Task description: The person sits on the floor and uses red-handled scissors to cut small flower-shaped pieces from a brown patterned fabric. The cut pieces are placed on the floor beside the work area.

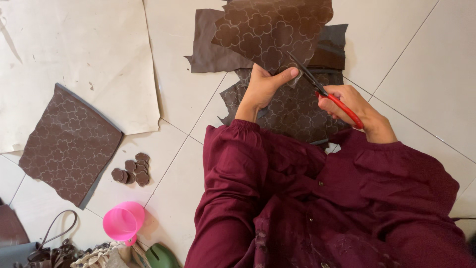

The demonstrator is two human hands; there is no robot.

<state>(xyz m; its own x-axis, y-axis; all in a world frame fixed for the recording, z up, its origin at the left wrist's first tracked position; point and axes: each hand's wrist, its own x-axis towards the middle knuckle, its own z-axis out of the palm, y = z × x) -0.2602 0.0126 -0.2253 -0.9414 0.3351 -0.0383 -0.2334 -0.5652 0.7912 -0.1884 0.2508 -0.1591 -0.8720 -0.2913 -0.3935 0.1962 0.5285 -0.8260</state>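
Head view: the left hand (pixel 262 85) pinches a brown patterned sheet (pixel 270 27) at its lower edge, thumb pressed on top, toward twelve o'clock. At three o'clock of it, the right hand (pixel 353 106) is curled around red-handled scissors (pixel 325 92), blades parted at the sheet's edge. Cut brown flower pieces (pixel 133 169) lie at nine o'clock, near a pink cup (pixel 123 222).

We see no packages, labels, signs or screens anywhere on the tiled floor (pixel 426 74).
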